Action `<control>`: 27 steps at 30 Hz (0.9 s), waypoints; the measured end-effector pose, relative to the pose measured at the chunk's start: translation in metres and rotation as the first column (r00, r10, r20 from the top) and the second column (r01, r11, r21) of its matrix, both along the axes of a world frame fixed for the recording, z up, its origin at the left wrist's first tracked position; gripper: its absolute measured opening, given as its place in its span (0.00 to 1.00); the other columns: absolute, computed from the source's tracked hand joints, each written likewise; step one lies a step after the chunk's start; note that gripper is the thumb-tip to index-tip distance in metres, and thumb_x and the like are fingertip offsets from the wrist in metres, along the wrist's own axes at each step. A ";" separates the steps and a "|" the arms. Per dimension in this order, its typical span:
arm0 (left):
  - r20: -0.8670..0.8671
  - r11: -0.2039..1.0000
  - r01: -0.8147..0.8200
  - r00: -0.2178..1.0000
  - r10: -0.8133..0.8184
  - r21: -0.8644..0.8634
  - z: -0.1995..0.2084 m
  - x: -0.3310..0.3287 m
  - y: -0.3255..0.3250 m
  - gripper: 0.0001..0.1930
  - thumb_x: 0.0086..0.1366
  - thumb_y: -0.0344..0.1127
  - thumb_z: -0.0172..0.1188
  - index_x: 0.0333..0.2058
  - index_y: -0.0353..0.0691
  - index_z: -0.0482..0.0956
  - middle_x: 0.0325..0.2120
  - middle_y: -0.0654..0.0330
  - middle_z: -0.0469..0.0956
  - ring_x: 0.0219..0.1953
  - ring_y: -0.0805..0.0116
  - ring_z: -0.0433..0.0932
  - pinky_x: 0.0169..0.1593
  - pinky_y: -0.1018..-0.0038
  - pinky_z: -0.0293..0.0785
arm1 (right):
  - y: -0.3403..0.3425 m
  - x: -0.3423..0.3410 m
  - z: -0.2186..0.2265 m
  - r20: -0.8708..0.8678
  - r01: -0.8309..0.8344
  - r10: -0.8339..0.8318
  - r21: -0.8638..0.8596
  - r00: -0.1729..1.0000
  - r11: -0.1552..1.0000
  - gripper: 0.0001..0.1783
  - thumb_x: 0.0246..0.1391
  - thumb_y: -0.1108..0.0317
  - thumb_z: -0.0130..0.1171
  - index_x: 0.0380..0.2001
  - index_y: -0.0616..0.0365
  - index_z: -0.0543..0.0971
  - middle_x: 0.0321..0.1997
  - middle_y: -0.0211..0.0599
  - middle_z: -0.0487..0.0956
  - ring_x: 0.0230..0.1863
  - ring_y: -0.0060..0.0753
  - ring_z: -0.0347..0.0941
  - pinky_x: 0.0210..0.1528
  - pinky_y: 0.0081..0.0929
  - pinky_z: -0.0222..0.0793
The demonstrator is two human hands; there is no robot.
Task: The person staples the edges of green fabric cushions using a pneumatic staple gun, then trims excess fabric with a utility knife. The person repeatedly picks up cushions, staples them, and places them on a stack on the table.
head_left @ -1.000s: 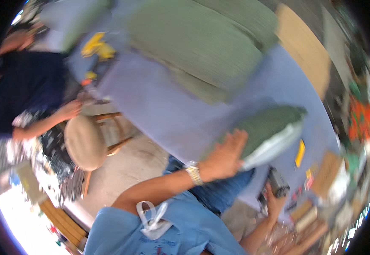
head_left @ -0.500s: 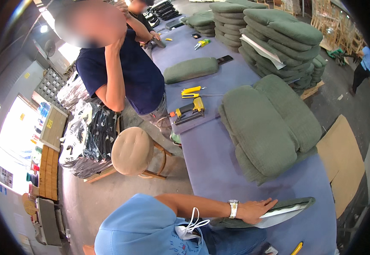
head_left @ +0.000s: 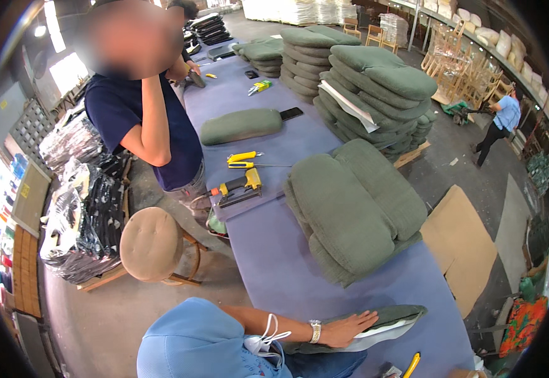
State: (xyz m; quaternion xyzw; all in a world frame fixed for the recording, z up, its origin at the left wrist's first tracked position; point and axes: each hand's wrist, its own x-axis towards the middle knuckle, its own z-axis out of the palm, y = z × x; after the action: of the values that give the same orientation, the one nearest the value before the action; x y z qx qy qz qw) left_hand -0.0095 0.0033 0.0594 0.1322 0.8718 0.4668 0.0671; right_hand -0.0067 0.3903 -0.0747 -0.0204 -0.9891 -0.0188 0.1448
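My left hand point(head_left: 349, 329), wearing a wristwatch point(head_left: 315, 331), lies flat with its fingers stretched out over a dark green upholstered piece point(head_left: 407, 312). A white and grey layer point(head_left: 375, 337) shows along the near side of that piece, below my fingers. The piece rests on the table and stretches back under my forearm. Close by, at the lower edge, are a yellow-handled tool point(head_left: 412, 365) and a small dark object that is cut off. My right hand is out of the picture.
Folded green cushions point(head_left: 356, 211) lie farther along the purple-grey table point(head_left: 259, 252). Beyond them are a yellow staple gun point(head_left: 240, 187), yellow-handled tools point(head_left: 243, 157), a green bolster point(head_left: 243, 127) and tall cushion stacks point(head_left: 375, 94). A co-worker point(head_left: 151, 120) stands left, near a round stool point(head_left: 151, 244).
The view has swung to the right, so everything appears farther left. My left hand remains on the green upholstered piece, its fingers now a little more spread.
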 end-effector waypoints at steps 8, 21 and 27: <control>0.234 0.952 0.048 0.965 -0.122 0.301 -0.017 0.084 -0.037 0.36 0.78 0.55 0.47 0.72 0.33 0.58 0.73 0.46 0.58 0.74 0.50 0.60 0.75 0.60 0.57 | -0.066 -0.020 0.089 0.241 0.224 -0.076 -0.674 0.967 0.704 0.28 0.64 0.60 0.60 0.61 0.69 0.72 0.63 0.54 0.75 0.61 0.51 0.73 0.64 0.42 0.69; 0.341 0.930 -0.352 0.865 0.368 -0.111 -0.127 0.132 -0.174 0.25 0.73 0.52 0.54 0.59 0.41 0.79 0.47 0.47 0.85 0.50 0.45 0.83 0.57 0.56 0.78 | -0.143 -0.051 0.102 0.175 0.179 -0.056 -0.981 0.983 0.074 0.37 0.63 0.59 0.65 0.69 0.66 0.65 0.70 0.49 0.69 0.68 0.47 0.66 0.70 0.40 0.61; 0.277 0.886 -0.463 0.849 0.450 -0.018 -0.158 0.137 -0.196 0.22 0.71 0.48 0.56 0.57 0.43 0.80 0.41 0.54 0.88 0.44 0.53 0.86 0.52 0.58 0.80 | -0.222 -0.060 0.132 0.129 0.122 0.010 -0.957 0.992 0.262 0.43 0.64 0.64 0.63 0.75 0.67 0.54 0.73 0.51 0.65 0.71 0.46 0.64 0.72 0.39 0.59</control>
State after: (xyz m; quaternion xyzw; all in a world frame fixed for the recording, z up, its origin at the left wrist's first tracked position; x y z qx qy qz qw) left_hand 0.1275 -0.1923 -0.0988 -0.1428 0.8486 0.5044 0.0708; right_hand -0.0669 0.1687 0.0571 -0.1378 -0.8022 0.5789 0.0479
